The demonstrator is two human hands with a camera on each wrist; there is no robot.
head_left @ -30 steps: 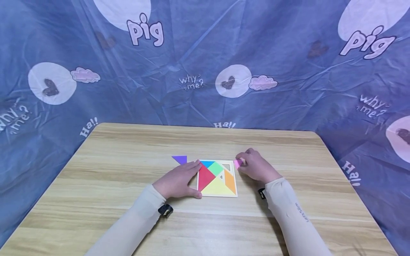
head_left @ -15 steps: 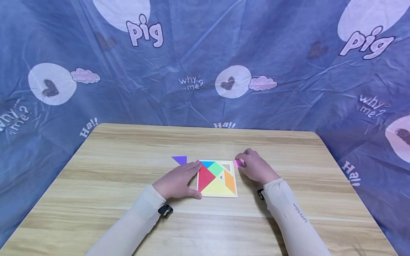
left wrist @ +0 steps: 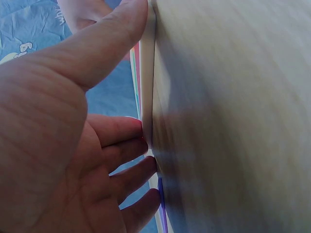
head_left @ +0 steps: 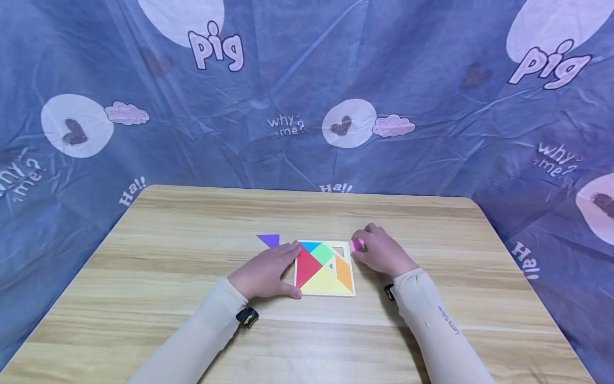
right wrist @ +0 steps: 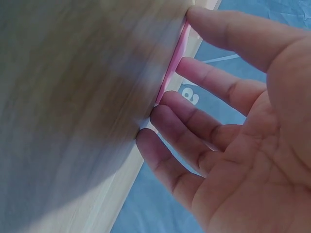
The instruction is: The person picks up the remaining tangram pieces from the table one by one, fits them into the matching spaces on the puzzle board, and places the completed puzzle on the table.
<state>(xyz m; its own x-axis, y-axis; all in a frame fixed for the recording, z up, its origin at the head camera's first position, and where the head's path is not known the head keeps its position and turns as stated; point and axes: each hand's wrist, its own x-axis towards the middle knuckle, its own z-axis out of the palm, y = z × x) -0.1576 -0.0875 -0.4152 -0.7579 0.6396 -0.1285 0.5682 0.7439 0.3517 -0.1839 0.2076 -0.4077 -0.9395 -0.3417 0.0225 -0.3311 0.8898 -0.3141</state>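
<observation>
A tangram tray (head_left: pixel 328 294) with a pale wooden rim lies mid-table. Red (head_left: pixel 307 266), yellow (head_left: pixel 328 282), orange (head_left: pixel 344 274), green (head_left: pixel 323 253) and blue (head_left: pixel 309 246) pieces sit in it; two triangular recesses show bare wood. Along the tray's left side rests my left hand (head_left: pixel 266 270), thumb at the near corner and fingers extended to the far corner. Just right of the tray, my right hand (head_left: pixel 384 249) holds a pink tangram piece (right wrist: pixel 174 60) flat at the tabletop between thumb and fingertips. The hand covers part of that piece in the head view.
A purple triangle (head_left: pixel 270 239) lies beyond my left fingers, left of the tray. The wood-grain table (head_left: pixel 192 224) ends at a blue printed cloth (head_left: pixel 307 154) behind it. Each wrist carries a small black device, such as the left band (head_left: pixel 247 317).
My right hand has shifted slightly left, and its thumb has come closer to the tray's right rim beside the pink piece. The left hand and tray stay in place.
</observation>
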